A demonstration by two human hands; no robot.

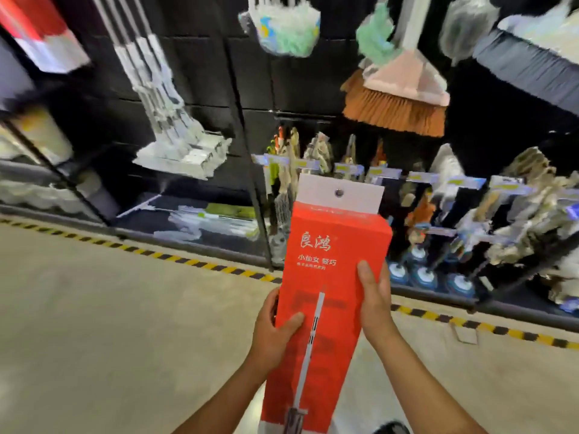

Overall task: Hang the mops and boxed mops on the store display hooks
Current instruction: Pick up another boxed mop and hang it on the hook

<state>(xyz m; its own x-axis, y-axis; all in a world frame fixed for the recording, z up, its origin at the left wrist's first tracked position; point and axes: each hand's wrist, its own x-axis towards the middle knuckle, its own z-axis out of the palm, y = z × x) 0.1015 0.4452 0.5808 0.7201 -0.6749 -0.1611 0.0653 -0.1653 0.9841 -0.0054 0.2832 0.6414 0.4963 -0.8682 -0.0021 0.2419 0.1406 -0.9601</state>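
The left hand (275, 333) and right hand (374, 305) both clasp one red boxed mop (329, 261), its top covering crowded price tags (383, 173), one orange broom (398, 101) overhead.

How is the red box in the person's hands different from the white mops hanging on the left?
The red box is packaging with a mop printed on it; the white mops hang bare, heads exposed. The left hand and right hand grip the red box, on no hook yet; the white mops already hang on the display. One red box, several white mops. Both are mop stock.
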